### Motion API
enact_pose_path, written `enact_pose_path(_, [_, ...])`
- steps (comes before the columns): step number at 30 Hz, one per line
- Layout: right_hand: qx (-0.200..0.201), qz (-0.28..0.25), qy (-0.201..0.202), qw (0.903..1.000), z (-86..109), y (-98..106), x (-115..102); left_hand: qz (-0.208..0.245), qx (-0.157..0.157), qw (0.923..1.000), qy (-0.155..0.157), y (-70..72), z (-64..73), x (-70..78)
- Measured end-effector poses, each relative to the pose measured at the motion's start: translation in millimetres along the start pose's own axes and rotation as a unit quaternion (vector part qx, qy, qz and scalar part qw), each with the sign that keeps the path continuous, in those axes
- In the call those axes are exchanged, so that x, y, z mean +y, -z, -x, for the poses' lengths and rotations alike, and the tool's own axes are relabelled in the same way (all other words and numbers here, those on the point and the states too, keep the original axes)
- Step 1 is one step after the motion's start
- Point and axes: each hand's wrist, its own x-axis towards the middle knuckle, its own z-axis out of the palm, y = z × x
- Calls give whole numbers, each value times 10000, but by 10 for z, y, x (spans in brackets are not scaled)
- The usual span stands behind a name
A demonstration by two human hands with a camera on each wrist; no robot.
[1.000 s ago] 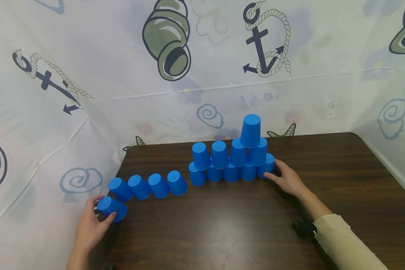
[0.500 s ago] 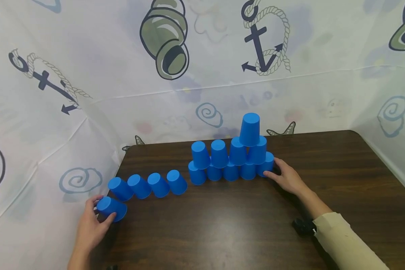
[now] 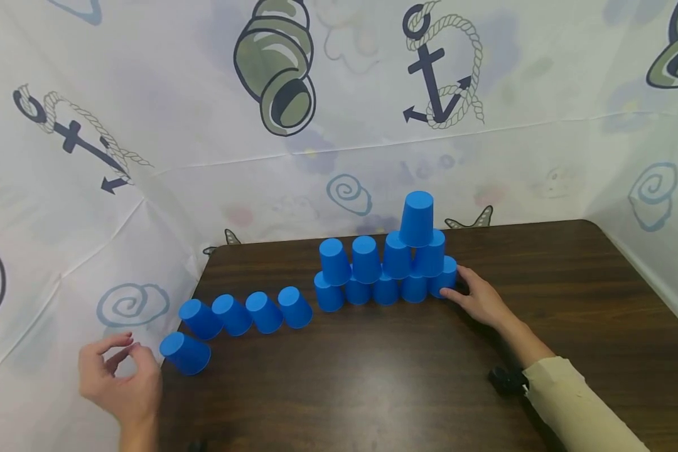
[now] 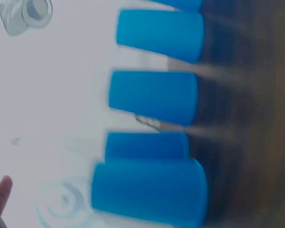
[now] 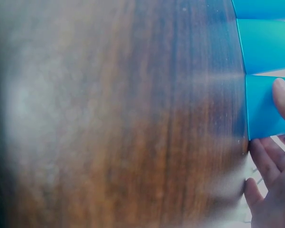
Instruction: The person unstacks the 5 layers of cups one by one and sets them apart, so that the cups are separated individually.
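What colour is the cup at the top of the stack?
The top cup is plain blue, clearest in the head view.

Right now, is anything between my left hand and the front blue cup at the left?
Nothing visible: only a gap separates your left hand from that blue cup. The row of four cups stands behind it.

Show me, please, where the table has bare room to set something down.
The table is bare between the front cup and the right hand, and also right of that hand. It's crowded along the four-cup row and the stacked cups.
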Motion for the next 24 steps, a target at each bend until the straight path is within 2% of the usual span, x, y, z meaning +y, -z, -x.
enact_pose_path(2, [-9,-24,4,10000,1,-8,1,468,573,9968,-306,-95,-38,166])
enact_pose_path(4, [2,-48,3,10000,4,-12,1,955,822,9904,-565,-211,-52,371])
enact_pose_path(6, [20,-82,2,10000,3,-14,2,1382,824,9839,-780,-337,-27,603])
enact_pose_path(8, [36,-90,4,10000,4,-13,0,1838,580,9758,-1037,-477,60,838])
enact_pose_path(9, [39,-86,-1,10000,5,-12,-4,2076,362,9702,-1196,-552,130,945])
enact_pose_path(11, [29,-76,-12,10000,7,-6,-5,2412,-318,9563,-1621,-703,308,1127])
enact_pose_path(14, [16,-75,-2,10000,2,-6,-7,2669,-1741,9264,-2005,-917,605,1339])
enact_pose_path(16, [20,-82,29,10000,-4,-10,-6,2599,-2581,9095,-1967,-1047,761,1482])
enact_pose_path(18, [32,-91,45,9999,-8,-13,-8,2440,-3226,8975,-1754,-1166,860,1649])
enact_pose_path(21, [30,-75,38,10000,-7,-15,-7,2300,-3788,8820,-1603,-1364,908,1919])
enact_pose_path(24, [14,-69,22,10000,-8,-18,2,2211,-4106,8684,-1688,-1581,884,2150])
